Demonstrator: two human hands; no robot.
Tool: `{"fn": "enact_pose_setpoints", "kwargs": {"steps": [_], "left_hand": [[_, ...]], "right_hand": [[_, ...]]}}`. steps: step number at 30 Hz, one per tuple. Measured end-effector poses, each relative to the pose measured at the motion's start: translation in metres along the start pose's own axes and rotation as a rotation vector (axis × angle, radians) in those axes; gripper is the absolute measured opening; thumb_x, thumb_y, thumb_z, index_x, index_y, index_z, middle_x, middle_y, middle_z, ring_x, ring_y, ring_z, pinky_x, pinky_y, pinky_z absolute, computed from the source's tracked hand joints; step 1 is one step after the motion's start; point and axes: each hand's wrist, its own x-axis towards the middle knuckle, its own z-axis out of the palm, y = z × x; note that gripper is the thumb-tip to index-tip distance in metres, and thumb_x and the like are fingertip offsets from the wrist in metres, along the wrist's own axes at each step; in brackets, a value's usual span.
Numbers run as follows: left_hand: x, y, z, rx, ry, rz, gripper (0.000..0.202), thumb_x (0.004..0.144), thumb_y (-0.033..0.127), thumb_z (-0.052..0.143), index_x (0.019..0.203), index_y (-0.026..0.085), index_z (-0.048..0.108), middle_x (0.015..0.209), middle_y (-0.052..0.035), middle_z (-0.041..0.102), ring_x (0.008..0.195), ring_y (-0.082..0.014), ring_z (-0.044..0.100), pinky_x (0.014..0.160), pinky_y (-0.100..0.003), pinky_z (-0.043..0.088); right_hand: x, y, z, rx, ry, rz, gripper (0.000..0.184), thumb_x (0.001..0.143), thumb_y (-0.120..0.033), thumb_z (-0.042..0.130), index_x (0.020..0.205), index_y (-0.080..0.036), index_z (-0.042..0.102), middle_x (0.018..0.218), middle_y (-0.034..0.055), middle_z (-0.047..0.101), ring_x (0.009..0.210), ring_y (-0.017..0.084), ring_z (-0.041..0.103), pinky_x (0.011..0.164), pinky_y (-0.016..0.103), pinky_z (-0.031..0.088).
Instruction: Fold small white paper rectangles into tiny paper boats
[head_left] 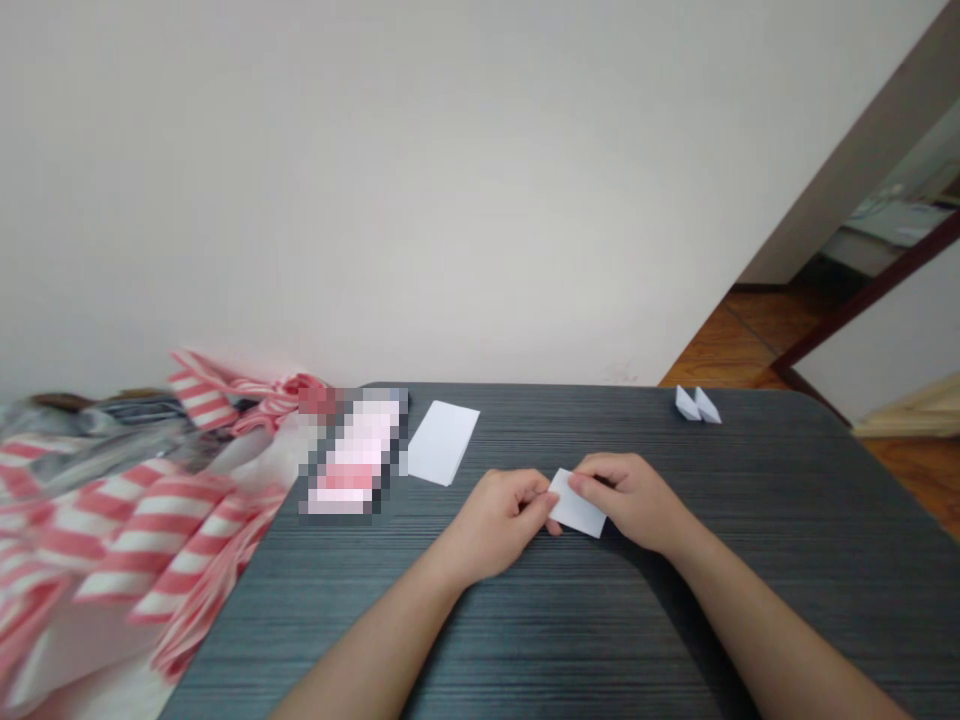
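Note:
A small white piece of paper point(579, 511) is held between both hands, tilted, above the dark table. My left hand point(504, 522) pinches its left edge between thumb and fingers. At the upper right edge, my right hand point(628, 497) grips the same paper, thumb on top and fingers partly hidden behind. Whether the paper is folded I cannot tell for sure. Farther left lies a flat stack of white paper point(444, 443). Near the far right edge stands a small folded white paper shape point(697, 405) with two pointed parts.
The dark wood-grain table point(480, 640) meets a pale wall point(480, 200) at the back. A blurred-out rectangular object with a pink and white face point(352, 455) lies at the table's left. Red-and-white striped cloth point(150, 530) is heaped beside the left edge. A wooden floor point(720, 340) shows at right.

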Motion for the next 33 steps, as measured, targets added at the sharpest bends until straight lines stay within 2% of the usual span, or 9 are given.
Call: {"fn": "enact_pose_setpoints", "kwargs": {"steps": [4,10,16,21,26,33], "left_hand": [[0.0001,-0.0013,0.0000,-0.011,-0.003,-0.019,0.033,0.094,0.031,0.049,0.074,0.015,0.070,0.058,0.0020,0.060,0.050,-0.0086,0.042,0.049,-0.020,0.028],[0.0004,-0.0028,0.0004,-0.019,0.019,-0.039,0.033,0.093,0.032,0.050,0.074,0.016,0.071,0.054,0.0027,0.057,0.049,-0.0088,0.044,0.050,-0.021,0.028],[0.0005,-0.0040,0.0012,-0.050,0.027,-0.052,0.032,0.093,0.032,0.050,0.074,0.016,0.070,0.055,0.0020,0.059,0.050,-0.0092,0.046,0.051,-0.021,0.030],[0.0004,-0.0056,0.0011,-0.075,0.030,-0.073,0.033,0.093,0.034,0.050,0.074,0.016,0.070,0.057,0.0014,0.060,0.050,-0.0094,0.047,0.050,-0.020,0.031],[-0.0004,-0.0046,0.0010,-0.078,0.038,-0.071,0.033,0.093,0.034,0.050,0.073,0.017,0.070,0.053,0.0029,0.056,0.049,-0.0090,0.046,0.050,-0.020,0.031],[0.0009,0.0002,0.0002,-0.165,0.049,-0.111,0.032,0.091,0.034,0.051,0.071,0.015,0.067,0.052,0.0030,0.055,0.047,-0.0092,0.046,0.048,-0.019,0.034]], "right_hand": [[-0.0001,0.0012,-0.0014,-0.033,-0.003,0.002,0.030,0.092,-0.026,0.054,0.067,-0.016,0.067,0.064,0.0008,0.063,0.062,0.014,0.056,0.059,0.023,0.039],[-0.0020,0.0045,-0.0021,0.000,-0.018,0.068,0.025,0.091,-0.029,0.056,0.075,-0.016,0.072,0.069,0.0015,0.067,0.064,0.015,0.059,0.059,0.023,0.041],[-0.0015,0.0043,-0.0031,-0.048,-0.011,0.072,0.032,0.091,-0.029,0.054,0.065,-0.016,0.066,0.060,0.0001,0.061,0.058,0.014,0.054,0.054,0.023,0.037],[-0.0020,0.0040,-0.0054,-0.017,-0.031,0.089,0.029,0.091,-0.030,0.054,0.071,-0.016,0.069,0.065,0.0003,0.063,0.061,0.014,0.055,0.056,0.023,0.038],[-0.0035,0.0051,-0.0076,-0.055,-0.030,0.099,0.034,0.092,-0.032,0.052,0.065,-0.016,0.065,0.060,-0.0008,0.058,0.057,0.013,0.051,0.053,0.023,0.035],[-0.0042,0.0098,-0.0105,-0.026,-0.031,0.117,0.031,0.091,-0.032,0.053,0.068,-0.016,0.067,0.061,-0.0004,0.062,0.058,0.014,0.053,0.055,0.023,0.038]]}}
